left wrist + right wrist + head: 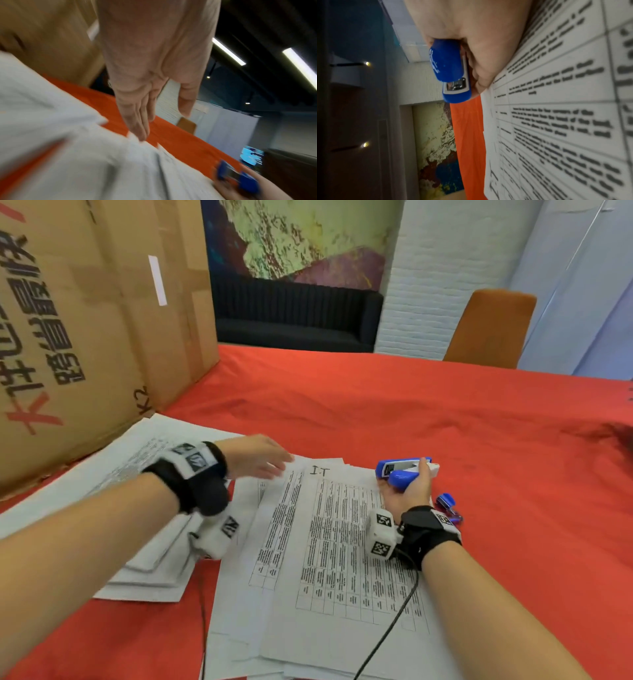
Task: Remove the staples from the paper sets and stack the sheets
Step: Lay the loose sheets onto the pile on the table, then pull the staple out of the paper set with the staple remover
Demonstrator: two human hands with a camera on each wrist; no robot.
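**Thin printed sheets, a stapler in one hand, a flat hand over the far corner**

The loose fan of white printed paper sheets with ruled tables (329, 546) lies in the middle of the red cloth-covered worktop (479, 440), the sheets overlapping and skewed. They should be light, limp and slippery on one another, so a corner will likely buckle or tear if pulled; the safest hold is flat pressure near the far corners, where a staple would probably sit, though none can be made out.

The left hand (255, 457) is over the far left corner of the fan, its fingers (137, 121) straight and close together, tips at the paper edge; contact is unclear through the blur. The right hand (409, 489) rests at the far right corner, its fingers curled round a blue and white plastic stapler (404, 469).

A second pile of white sheets (150, 546) lies just left, partly under the left forearm. A large brown cardboard box (85, 337) stands close behind it, limiting room on that side. A small blue plastic tool (448, 506) lies just beside the right wrist, and a black cable (394, 625) trails across the near sheets and could snag them.
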